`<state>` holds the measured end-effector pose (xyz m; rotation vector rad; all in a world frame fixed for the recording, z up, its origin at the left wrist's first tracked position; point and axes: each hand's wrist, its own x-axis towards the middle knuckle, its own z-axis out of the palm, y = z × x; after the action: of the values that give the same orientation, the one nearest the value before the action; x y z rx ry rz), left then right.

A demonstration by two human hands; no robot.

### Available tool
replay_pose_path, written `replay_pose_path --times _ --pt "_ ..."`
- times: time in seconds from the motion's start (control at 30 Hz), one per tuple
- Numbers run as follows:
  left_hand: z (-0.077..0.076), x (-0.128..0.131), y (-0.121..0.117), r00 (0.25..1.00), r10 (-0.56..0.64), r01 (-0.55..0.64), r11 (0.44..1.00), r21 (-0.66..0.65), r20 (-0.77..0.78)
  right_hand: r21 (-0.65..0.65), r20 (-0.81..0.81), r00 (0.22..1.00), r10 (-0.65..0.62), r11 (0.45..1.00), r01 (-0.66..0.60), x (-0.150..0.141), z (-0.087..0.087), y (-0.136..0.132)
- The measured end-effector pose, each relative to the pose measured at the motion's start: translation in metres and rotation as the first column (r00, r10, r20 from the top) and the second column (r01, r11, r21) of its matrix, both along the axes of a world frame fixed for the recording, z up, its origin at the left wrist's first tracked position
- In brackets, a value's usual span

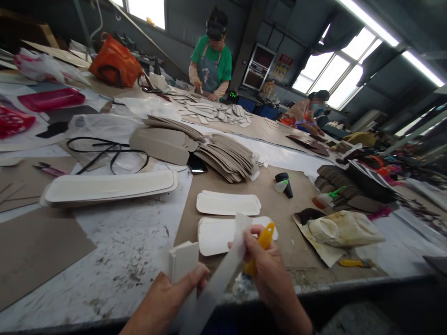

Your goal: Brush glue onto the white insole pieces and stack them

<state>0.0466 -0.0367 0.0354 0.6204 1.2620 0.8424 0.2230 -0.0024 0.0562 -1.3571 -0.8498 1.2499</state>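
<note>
My left hand (174, 293) is closed round a stack of white pieces (183, 260) near the table's front edge. Pinched in my right hand (267, 267) is a long pale strip (220, 270), slanting down toward my left hand and blurred at its lower end. The same hand grips a yellow-handled brush (266, 236), its whitish lower end partly hidden behind the fingers. Just beyond my hands lie two small piles of white rounded panels, a nearer pile (216, 237) and a farther pile (226, 204), on brown board.
Long white panels (111, 186) are stacked at left; fanned grey-brown pieces (226, 156) lie farther back. A small bottle (281, 186), a stained container (345, 228) and a yellow-handled tool (354, 263) are at right. A co-worker in green (213, 70) stands across the table.
</note>
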Motion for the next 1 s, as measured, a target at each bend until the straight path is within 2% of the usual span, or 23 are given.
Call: replay_pose_path --times 0.07,0.17,0.27,0.33,0.4,0.47,0.53,0.63,0.73,0.83,1.0 --pt "-0.006 -0.004 0.004 0.999 0.05 -0.05 0.999 0.019 -0.016 -0.054 -0.023 1.0 0.0 0.999 -0.002 0.03 0.017 0.005" --pt "-0.013 -0.007 0.018 0.991 0.107 -0.102 0.992 0.069 -0.077 -0.111 0.018 0.988 0.154 0.982 -0.151 0.06 0.033 0.011" --pt "-0.016 -0.004 0.034 0.988 0.101 -0.094 0.994 0.064 -0.116 -0.159 0.132 0.934 0.332 0.937 -0.31 0.063 0.032 0.018" --pt "-0.017 0.001 0.041 0.988 0.094 -0.087 0.995 0.057 -0.124 -0.131 0.282 0.867 0.41 0.912 -0.389 0.054 0.026 0.025" --pt "-0.019 0.004 0.046 0.987 0.092 -0.084 0.994 0.063 -0.134 -0.07 0.464 0.765 0.447 0.879 -0.471 0.041 0.02 0.034" --pt "-0.022 0.006 0.048 0.987 0.079 -0.069 0.995 0.077 -0.138 -0.054 0.619 0.627 0.473 0.822 -0.567 0.029 0.015 0.044" --pt "-0.025 0.006 0.05 0.988 0.061 -0.05 0.996 0.08 -0.144 -0.13 0.728 0.457 0.511 0.757 -0.64 0.018 0.011 0.053" --pt "-0.027 0.003 0.053 0.988 0.028 -0.018 0.997 0.071 -0.153 -0.299 0.817 0.195 0.543 0.688 -0.661 0.004 0.009 0.063" --pt "-0.025 -0.001 0.056 0.988 -0.001 0.011 0.998 0.062 -0.156 -0.398 0.846 0.015 0.533 0.65 -0.648 -0.007 0.007 0.071" --pt "-0.02 -0.005 0.058 0.988 -0.037 0.045 0.998 0.051 -0.148 -0.446 0.863 -0.107 0.494 0.645 -0.621 -0.013 0.003 0.077" --pt "-0.013 -0.008 0.059 0.983 -0.074 0.08 0.996 0.034 -0.165 -0.456 0.867 -0.147 0.476 0.639 -0.62 -0.015 -0.003 0.081"
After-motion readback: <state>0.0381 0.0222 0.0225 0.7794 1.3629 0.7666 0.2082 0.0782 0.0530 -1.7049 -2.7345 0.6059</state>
